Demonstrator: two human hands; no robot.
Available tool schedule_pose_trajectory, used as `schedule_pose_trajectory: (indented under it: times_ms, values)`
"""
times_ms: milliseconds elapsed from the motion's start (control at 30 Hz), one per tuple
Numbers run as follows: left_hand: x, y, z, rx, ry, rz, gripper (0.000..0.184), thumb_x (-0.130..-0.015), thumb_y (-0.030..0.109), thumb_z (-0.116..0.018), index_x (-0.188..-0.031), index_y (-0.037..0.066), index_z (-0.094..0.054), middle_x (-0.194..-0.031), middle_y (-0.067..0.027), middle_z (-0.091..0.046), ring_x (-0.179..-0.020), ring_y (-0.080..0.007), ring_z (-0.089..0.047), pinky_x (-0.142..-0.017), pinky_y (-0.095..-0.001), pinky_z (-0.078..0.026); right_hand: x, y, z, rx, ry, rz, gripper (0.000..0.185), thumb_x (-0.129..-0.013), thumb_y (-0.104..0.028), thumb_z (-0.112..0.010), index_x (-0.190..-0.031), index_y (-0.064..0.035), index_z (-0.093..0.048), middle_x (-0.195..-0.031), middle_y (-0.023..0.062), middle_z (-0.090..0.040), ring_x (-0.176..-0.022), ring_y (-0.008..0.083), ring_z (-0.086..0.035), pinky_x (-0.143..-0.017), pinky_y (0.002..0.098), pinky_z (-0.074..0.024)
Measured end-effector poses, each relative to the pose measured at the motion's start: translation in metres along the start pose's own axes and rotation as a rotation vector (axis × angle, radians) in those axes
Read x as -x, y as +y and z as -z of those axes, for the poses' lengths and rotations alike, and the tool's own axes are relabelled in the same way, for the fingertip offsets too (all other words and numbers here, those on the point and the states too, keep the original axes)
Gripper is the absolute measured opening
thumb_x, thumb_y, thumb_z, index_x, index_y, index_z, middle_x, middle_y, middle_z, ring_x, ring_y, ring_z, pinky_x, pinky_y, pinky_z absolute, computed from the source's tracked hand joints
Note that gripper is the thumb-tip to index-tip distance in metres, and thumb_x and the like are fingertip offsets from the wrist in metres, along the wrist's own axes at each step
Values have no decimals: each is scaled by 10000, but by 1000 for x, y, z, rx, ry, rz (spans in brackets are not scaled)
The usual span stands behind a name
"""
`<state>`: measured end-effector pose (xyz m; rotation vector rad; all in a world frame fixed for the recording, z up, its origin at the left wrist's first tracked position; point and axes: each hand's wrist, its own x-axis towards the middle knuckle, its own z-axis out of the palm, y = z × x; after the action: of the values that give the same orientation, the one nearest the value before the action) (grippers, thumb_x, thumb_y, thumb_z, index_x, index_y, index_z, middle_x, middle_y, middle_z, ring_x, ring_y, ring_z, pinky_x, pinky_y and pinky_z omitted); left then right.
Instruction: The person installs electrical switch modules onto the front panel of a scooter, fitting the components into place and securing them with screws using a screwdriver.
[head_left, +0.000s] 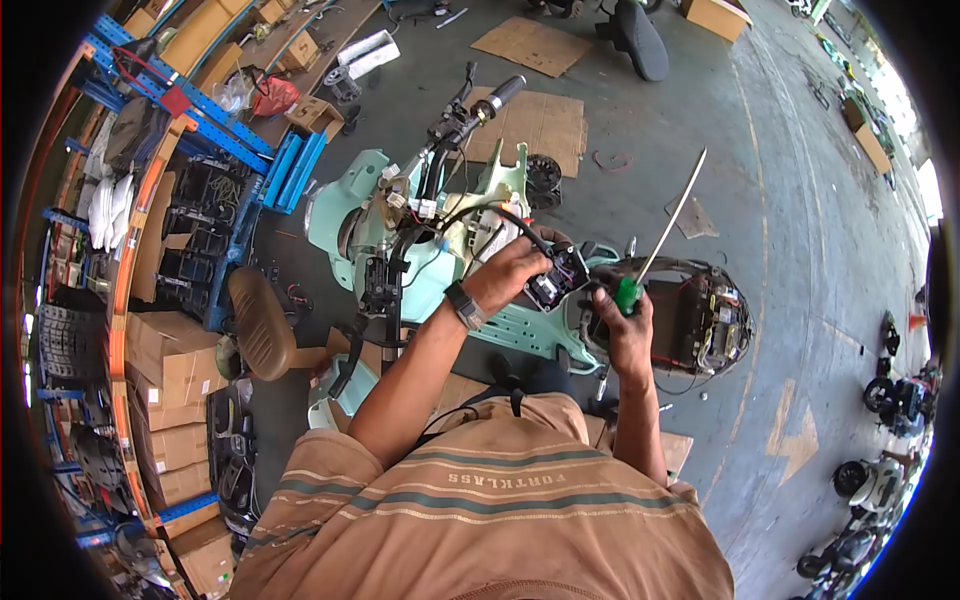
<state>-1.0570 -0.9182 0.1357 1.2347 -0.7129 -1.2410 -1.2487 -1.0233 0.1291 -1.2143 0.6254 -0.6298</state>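
Note:
A partly stripped mint-green scooter [520,332] stands in front of me, its handlebar and wiring bare. My left hand [512,268] is closed around a black plastic housing [560,284] with small wires and parts showing inside. A thick black cable [478,208] curves from the handlebar side towards that hand. My right hand [630,335] grips a screwdriver by its green handle [628,294]. The screwdriver's long shaft [675,215] points up and away to the right, apart from the housing. The open rear frame [700,318] lies just beyond my right hand.
Blue-and-orange shelving [120,330] with cardboard boxes [172,375] lines the left side. A brown seat [262,325] is near it. Flat cardboard [540,125] and a black seat [640,45] lie on the floor ahead. Several scooters [880,490] stand far right.

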Motion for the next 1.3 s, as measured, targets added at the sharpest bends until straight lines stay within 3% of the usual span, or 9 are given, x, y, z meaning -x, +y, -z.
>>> schedule_pose_trajectory:
  times_ms: [200, 300, 433, 467, 633, 733, 900, 1033, 1300]
  values:
    - [-20, 7, 15, -375, -108, -81, 310, -938, 131, -554, -1218, 2, -589, -1146, -59, -622, -1071, -136, -576, -944, -276, -454, -15, -8, -2, 31, 41, -95, 290, -888, -235, -735, -1019, 7, -643, -913, 49, -657, -808, 134, -627, -750, 303, -541]
    - [-25, 36, 11, -468, 61, -57, 350, -915, 111, -607, -1246, -1, -590, -1176, -86, -634, -1098, -152, -587, -970, -291, -457, -26, 2, -4, -32, 61, -162, 301, -896, -259, -724, -1014, 6, -639, -911, 48, -657, -822, 139, -632, -758, 319, -545]
    - [-63, 28, 25, -803, 81, -337, 444, -848, 26, -667, -1280, 95, -589, -1232, -84, -646, -1126, -241, -622, -962, -342, -490, -52, 14, -3, -312, -1, -349, 416, -976, -367, -588, -1158, 6, -567, -1088, 127, -655, -957, 230, -649, -804, 376, -553]
    - [-69, 30, 23, -819, 85, -385, 450, -829, 23, -663, -1259, 132, -589, -1229, -109, -644, -1107, -345, -618, -974, -389, -499, -65, 17, -1, -383, -20, -396, 452, -1006, -395, -518, -1225, 0, -523, -1187, 157, -625, -1025, 270, -636, -833, 395, -546]
    - [-108, 24, 29, -991, 145, -489, 439, -807, 18, -697, -1228, 86, -594, -1191, -107, -663, -1095, -275, -640, -949, -376, -509, -130, 37, 20, -575, -34, -513, 448, -1005, -386, -524, -1247, -9, -517, -1282, 154, -578, -1079, 291, -617, -885, 431, -524]
    - [-138, 44, 46, -1008, 289, -372, 388, -728, 101, -788, -1049, 56, -574, -1049, -121, -668, -1003, -238, -665, -877, -362, -536, -160, 44, 35, -549, 85, -402, 452, -971, -352, -598, -1246, -3, -518, -1280, 139, -584, -1130, 298, -591, -910, 444, -505]
    - [-198, 92, 86, -1036, 123, -194, 402, -805, 243, -804, -1124, 37, -669, -941, -44, -708, -845, -106, -648, -773, -275, -532, -218, 72, 50, -414, 137, -377, 418, -915, -314, -685, -1184, -15, -568, -1141, 103, -638, -999, 216, -622, -816, 361, -530]
    - [-249, 109, 109, -741, -94, 119, 411, -846, 235, -766, -1184, 41, -635, -973, -28, -680, -935, -103, -627, -827, -258, -506, -249, 64, 45, -49, -55, -287, 333, -878, -300, -734, -1044, -31, -630, -917, 38, -648, -806, 122, -593, -680, 262, -494]
    - [-334, 70, 152, -1308, -387, 484, 456, -782, 182, -777, -1163, -15, -621, -1048, -132, -700, -962, -234, -655, -862, -355, -510, -252, 116, -6, -282, -364, -375, 276, -841, -134, -767, -1026, -17, -598, -850, 24, -654, -761, 111, -623, -676, 264, -530]
